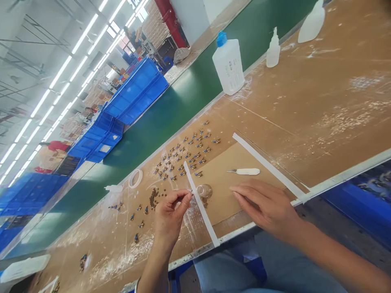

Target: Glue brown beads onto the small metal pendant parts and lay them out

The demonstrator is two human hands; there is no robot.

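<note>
My left hand (169, 217) is raised over the bench with thumb and forefinger pinched together. A tiny dark bit seems to show at the fingertips, too small to name. Just right of those fingertips stands a small clear round cup (204, 191), beside a white tape strip (204, 211). My right hand (267, 203) hovers at the front of a brown cardboard sheet (222, 207), fingers stretched out and holding nothing. Beyond it lies a thin-bladed tool with a white handle (248, 171). Small brown beads (153, 198) are piled left of my left hand.
Several small blue-and-gold figures (187, 155) lie in rows behind the sheet. A white tape roll (135, 178) and a small white bottle (114, 188) sit to the left. At the back stand a blue-capped bottle (229, 67) and a dropper bottle (273, 53), alongside a green conveyor belt (171, 106).
</note>
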